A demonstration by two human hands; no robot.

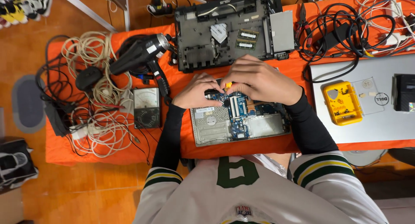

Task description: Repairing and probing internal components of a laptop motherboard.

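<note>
Orange cloth covers the table (276,148) across the middle of the frame, and beneath it we see an orange tiled floor (86,185) along the bottom left. At the frame's centre lies our opened laptop base (240,120), its blue circuit board (237,114) exposed. Our left hand (199,91) rests curled on the board's upper left edge, fingers bent down onto a small dark part; we cannot tell whether it grips it. Our right hand (259,80), fingers closed, pinches a yellow-handled tool (228,84) just above the board, touching the left hand.

We count three laptops: the opened one, a second stripped black chassis (229,29) at upper centre, and a closed silver laptop (367,98) at right. One yellow parts box (342,103) sits on the silver lid, with one black device (404,92) at the right edge. One black hair dryer (138,53) lies upper left, one analogue meter (146,107) below it. One tangle of white cable (95,94) fills the left, and one of black cable (346,29) the upper right.
</note>
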